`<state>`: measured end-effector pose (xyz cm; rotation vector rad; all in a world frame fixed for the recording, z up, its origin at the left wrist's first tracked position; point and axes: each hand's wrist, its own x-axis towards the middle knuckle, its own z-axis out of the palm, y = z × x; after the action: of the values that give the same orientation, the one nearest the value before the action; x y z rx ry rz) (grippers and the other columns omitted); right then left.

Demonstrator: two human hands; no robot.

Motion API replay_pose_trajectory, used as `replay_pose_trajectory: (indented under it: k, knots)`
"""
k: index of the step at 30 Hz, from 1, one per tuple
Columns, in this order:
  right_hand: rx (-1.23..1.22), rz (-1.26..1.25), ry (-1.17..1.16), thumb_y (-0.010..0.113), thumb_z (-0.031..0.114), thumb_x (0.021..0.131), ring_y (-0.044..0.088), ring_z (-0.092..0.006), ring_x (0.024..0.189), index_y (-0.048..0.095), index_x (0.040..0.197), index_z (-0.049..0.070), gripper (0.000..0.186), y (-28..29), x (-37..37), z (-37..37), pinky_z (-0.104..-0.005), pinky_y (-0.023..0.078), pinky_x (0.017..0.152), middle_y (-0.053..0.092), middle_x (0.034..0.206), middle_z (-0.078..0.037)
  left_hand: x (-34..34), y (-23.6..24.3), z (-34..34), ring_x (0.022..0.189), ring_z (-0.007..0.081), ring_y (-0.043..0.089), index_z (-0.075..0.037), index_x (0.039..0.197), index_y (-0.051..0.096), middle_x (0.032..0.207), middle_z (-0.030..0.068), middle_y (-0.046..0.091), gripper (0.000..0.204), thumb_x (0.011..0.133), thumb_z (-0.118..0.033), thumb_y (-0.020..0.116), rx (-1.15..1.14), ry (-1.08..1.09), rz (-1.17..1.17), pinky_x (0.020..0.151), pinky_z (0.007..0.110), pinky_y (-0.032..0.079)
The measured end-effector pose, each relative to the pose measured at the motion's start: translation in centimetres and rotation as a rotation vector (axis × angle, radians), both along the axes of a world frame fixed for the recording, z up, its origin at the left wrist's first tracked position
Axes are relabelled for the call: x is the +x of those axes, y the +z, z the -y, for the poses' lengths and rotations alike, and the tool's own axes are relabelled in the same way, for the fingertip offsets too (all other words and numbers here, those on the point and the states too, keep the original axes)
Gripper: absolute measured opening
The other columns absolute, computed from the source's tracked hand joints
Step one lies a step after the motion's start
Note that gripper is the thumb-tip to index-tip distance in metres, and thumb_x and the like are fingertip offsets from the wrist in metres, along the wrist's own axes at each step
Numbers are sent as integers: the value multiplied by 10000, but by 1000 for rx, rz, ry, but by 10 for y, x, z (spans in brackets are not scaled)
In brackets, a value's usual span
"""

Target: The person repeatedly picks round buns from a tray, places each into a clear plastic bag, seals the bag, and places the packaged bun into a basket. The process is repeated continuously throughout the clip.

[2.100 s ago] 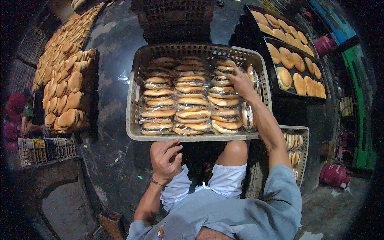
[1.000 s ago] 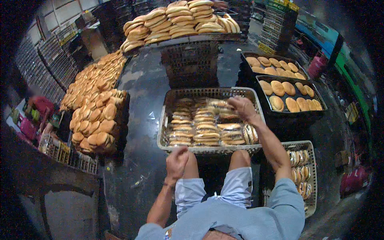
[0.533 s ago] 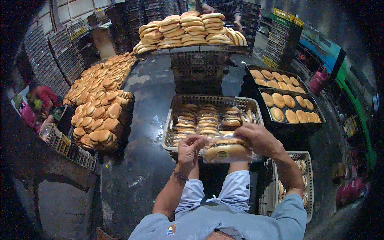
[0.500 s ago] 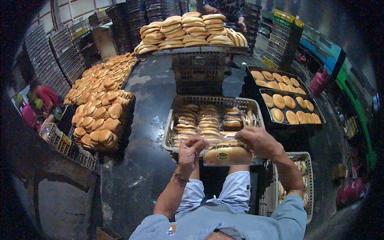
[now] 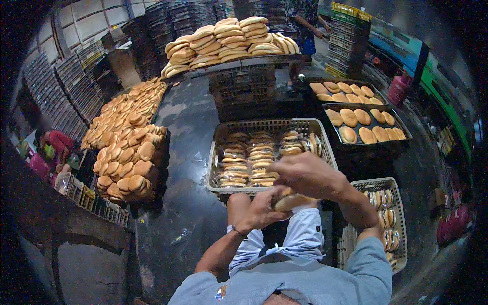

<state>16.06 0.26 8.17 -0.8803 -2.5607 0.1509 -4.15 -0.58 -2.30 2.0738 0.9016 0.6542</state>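
Observation:
Over my lap, my left hand (image 5: 262, 209) is wrapped round a bread bun (image 5: 294, 202), which in the earlier view sits in a clear bag. My right hand (image 5: 307, 175) is just above it, its fingers curled in toward my left hand; whatever they pinch is hidden. Part of the bun shows below my right hand. Directly in front of my knees is a pale plastic crate (image 5: 211, 168), with bagged buns (image 5: 262, 152) stacked in rows inside it.
Another crate (image 5: 402, 223) of bagged buns stands by my right elbow. Black trays (image 5: 368, 142) of buns lie ahead right. Loose buns (image 5: 124, 157) are heaped at left, with large loaves (image 5: 231, 38) stacked at the back. One person (image 5: 58, 142) sits far left; another (image 5: 300, 23) stands behind.
The bagged bun, held stretched out between both hands before, is now tilted and mostly covered by them. My left hand has moved right and wraps it; my right hand has come inward.

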Motion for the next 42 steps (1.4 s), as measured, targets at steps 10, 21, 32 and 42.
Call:
replay_pose_trajectory:
  k: [10, 21, 32, 42]
  knots:
    - [-254, -788, -567, 668, 383, 957, 698, -292, 890, 661, 1096, -6, 414, -112, -1, 46, -387, 538, 799, 700, 987, -176, -4, -8, -14, 1179, 202, 598, -13, 1446, 408, 1310, 103, 602, 807, 823, -279, 846, -518, 165, 933, 1002, 336, 481]
    - [-224, -1073, -520, 542, 313, 1042, 598, -137, 711, 610, 1019, 27, 296, -133, -15, 42, -313, 495, 650, 632, 755, -65, 0, 16, -8, 1302, 226, 528, -4, 1483, 360, 1411, 113, 533, 778, 855, -137, 799, -651, -31, 1084, 1100, 360, 429]
    - [-196, -1284, -384, 546, 313, 1050, 571, -70, 758, 619, 986, 46, 285, -120, -17, 15, -243, 476, 668, 615, 813, 7, 3, 25, -6, 1298, 206, 516, -7, 1460, 404, 1396, 90, 530, 837, 753, -64, 849, -631, -154, 1041, 1105, 344, 416]
    - [127, -877, -440, 813, 365, 791, 612, -306, 1242, 444, 1471, -21, 865, -83, -15, 49, -373, 537, 955, 540, 1425, -228, 11, 21, -13, 1300, 223, 539, -32, 1416, 470, 1397, 102, 553, 794, 729, -2, 867, -260, -98, 944, 1111, 378, 440]
